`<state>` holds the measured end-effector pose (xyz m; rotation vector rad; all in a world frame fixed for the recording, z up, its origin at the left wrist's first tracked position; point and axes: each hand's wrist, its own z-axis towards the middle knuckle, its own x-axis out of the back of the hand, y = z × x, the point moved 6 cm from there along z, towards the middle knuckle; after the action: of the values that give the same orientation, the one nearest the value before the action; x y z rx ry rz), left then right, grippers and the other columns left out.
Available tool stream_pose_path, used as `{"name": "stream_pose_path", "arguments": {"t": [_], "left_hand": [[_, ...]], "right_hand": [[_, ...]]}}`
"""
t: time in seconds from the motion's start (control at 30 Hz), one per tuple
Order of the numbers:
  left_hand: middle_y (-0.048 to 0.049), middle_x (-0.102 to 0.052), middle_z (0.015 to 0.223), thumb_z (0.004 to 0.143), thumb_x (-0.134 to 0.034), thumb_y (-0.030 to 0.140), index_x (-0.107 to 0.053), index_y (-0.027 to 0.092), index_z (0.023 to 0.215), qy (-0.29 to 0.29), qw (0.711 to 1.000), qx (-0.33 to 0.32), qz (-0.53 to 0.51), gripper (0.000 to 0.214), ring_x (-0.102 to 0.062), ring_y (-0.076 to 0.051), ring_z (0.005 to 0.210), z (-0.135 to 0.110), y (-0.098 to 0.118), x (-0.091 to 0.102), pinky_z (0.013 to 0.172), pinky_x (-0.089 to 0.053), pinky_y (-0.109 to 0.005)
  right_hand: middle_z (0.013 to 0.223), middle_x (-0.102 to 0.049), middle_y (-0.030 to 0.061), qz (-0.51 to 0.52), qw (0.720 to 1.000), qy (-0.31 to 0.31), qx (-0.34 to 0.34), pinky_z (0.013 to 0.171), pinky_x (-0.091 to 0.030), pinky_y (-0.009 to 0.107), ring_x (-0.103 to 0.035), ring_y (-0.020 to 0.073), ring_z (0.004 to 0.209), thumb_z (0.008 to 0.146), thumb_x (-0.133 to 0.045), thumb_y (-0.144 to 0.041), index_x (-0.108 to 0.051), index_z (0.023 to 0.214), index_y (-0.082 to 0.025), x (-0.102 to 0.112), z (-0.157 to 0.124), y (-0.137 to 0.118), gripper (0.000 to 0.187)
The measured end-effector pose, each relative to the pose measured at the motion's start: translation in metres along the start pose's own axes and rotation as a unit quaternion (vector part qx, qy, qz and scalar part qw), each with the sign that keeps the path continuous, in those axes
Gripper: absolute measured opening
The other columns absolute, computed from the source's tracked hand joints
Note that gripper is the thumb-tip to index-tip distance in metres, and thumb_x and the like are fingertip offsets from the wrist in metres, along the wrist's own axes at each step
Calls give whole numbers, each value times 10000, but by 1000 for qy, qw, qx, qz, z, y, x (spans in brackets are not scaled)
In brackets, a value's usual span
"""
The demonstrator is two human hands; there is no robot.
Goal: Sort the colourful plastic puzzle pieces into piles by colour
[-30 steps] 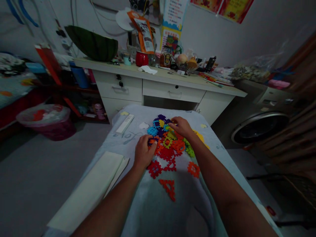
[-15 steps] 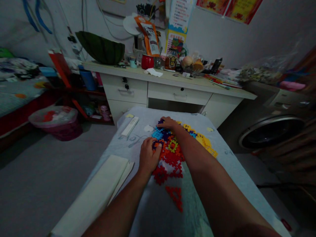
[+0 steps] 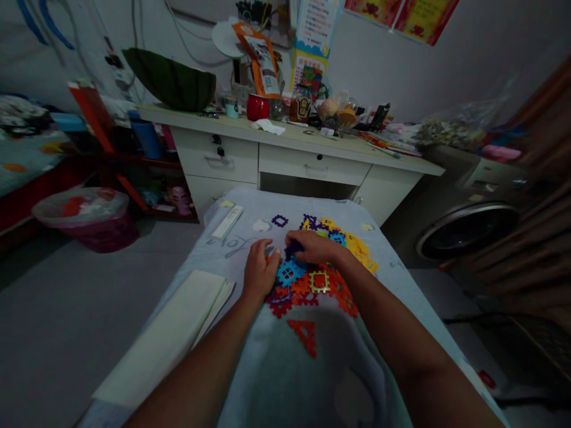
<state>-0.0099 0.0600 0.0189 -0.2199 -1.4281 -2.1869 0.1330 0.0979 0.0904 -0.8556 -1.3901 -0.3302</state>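
Note:
A pile of flat plastic interlocking pieces with notched edges lies on the cloth-covered table. My left hand (image 3: 260, 268) rests at the pile's left side, its thumb and fingers apart. The fingers of my right hand (image 3: 317, 246) curl round a dark purple interlocking piece (image 3: 292, 248) at the pile's top left. Just below that hand is a blue window-shaped piece (image 3: 289, 273). Red pieces (image 3: 342, 291) and a lime square frame (image 3: 320, 282) lie nearer me. Yellow pieces (image 3: 357, 246) spread to the right. A red triangle (image 3: 304, 337) and a purple frame (image 3: 279, 220) lie apart.
On the table's left are a folded pale cloth or sheet (image 3: 165, 339) and a slim white box (image 3: 227, 221). Behind stands a white cabinet (image 3: 285, 156) with a cut watermelon (image 3: 172, 80) and jars on top. A pink bin (image 3: 87, 223) and a washing machine (image 3: 464, 208) flank the table.
My right hand has drawn back toward me from the pile's far edge. The red and blue pieces have shifted, and a purple frame now shows at the far left. The view has turned slightly.

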Motion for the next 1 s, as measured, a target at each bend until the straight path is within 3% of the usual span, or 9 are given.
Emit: {"name": "stream_pose_path", "arguments": {"t": [0.13, 0.27, 0.33, 0.43, 0.5, 0.53, 0.63, 0.77, 1.0], "left_hand": [[-112, -594, 1207, 921, -469, 424, -580, 186, 1172, -18, 1000, 9, 11, 363, -559, -265, 1174, 0, 0, -2, 1035, -437, -446], [-109, -612, 1218, 914, -471, 429, -591, 195, 1167, -31, 999, 9, 13, 365, -566, -265, 1181, -1, 0, -4, 1035, -434, -452], [-111, -620, 1221, 907, -478, 433, -596, 194, 1162, -40, 999, 12, 17, 369, -562, -273, 1193, -1, -1, -5, 1040, -427, -464], [-115, -624, 1230, 896, -488, 435, -597, 188, 1168, -53, 998, 13, 21, 384, -560, -280, 1198, -2, -1, -6, 1043, -420, -471], [-116, -626, 1232, 891, -492, 437, -598, 185, 1173, -60, 998, 13, 24, 393, -565, -279, 1190, -2, 1, -6, 1042, -420, -470], [-115, -628, 1232, 890, -493, 440, -598, 186, 1176, -63, 998, 13, 25, 397, -568, -278, 1185, -2, 1, -6, 1040, -421, -470], [-111, -633, 1230, 889, -495, 456, -598, 191, 1183, -70, 997, 15, 25, 409, -578, -274, 1171, -2, 2, -7, 1032, -427, -464], [-108, -638, 1224, 892, -499, 469, -595, 193, 1186, -78, 997, 9, 20, 415, -584, -270, 1167, -2, 3, -8, 1028, -430, -452], [-85, -649, 1204, 913, -475, 473, -612, 221, 1158, -66, 998, 14, -17, 378, -586, -255, 1161, -1, 3, -6, 1027, -435, -447]], "right_hand": [[1087, -651, 72, 31, 997, 61, -36, 912, -445, 351, -592, 214, 1000, 723, -563, -117, -581, 1093, -182, 14, -52, 13, 376], [1315, -578, 99, 72, 976, 169, -118, 1056, -396, 398, -532, 235, 1220, 792, -544, -220, -547, 1237, -194, 21, -104, 58, 446], [1349, -561, 117, 55, 947, 219, -227, 1087, -371, 426, -506, 258, 1263, 837, -539, -322, -541, 1273, -193, 16, -127, 89, 455], [1386, -529, 182, 29, 872, 233, -428, 1088, -361, 467, -483, 315, 1298, 879, -506, -471, -498, 1358, -145, -3, -154, 127, 579], [1423, -487, 210, 34, 838, 210, -502, 1077, -365, 489, -466, 345, 1319, 893, -464, -561, -446, 1420, -130, -18, -158, 137, 681], [1444, -464, 212, 38, 834, 201, -513, 1074, -366, 495, -456, 353, 1329, 893, -448, -599, -425, 1443, -138, -24, -156, 137, 718], [1483, -419, 194, 48, 849, 204, -485, 1084, -358, 484, -433, 351, 1350, 874, -455, -657, -401, 1469, -173, -31, -137, 128, 769], [1475, -438, 178, 95, 890, 214, -391, 1099, -357, 438, -437, 310, 1349, 874, -490, -633, -401, 1463, -165, -32, -103, 103, 758], [1501, -429, 144, 138, 955, 168, -203, 1135, -313, 476, -407, 286, 1377, 893, -530, -566, -375, 1472, -201, -29, -59, 30, 701]]}}
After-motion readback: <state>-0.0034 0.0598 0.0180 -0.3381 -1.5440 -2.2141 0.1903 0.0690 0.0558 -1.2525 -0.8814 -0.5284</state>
